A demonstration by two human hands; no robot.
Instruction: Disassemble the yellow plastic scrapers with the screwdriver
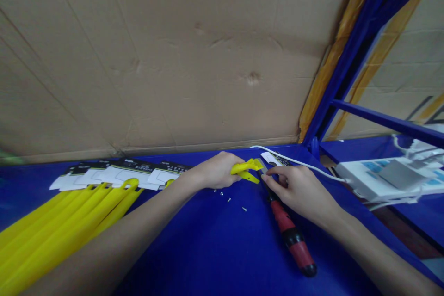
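Observation:
My left hand (222, 169) is closed around a yellow plastic piece (247, 167) whose forked end points right. Close beside that fork is a grey flat strip (262, 166). The thumb and forefinger of my right hand (291, 187) pinch together at the strip's lower end; its far part reaches up to the yellow fork. Below the right hand lies a tool with a red and black handle (291, 233), its front end partly hidden by the fingers. Small screws (244, 209) and nuts (221, 193) lie loose on the blue tabletop (215, 249) below my left hand.
Several long yellow pieces (65, 222) lie at the left, near black-and-white printed cards (130, 171). Another card (272, 158) sits behind my right hand. A white cable (298, 162) runs to a power strip (367, 173). Cardboard (194, 64) and a blue frame (350, 55) stand behind.

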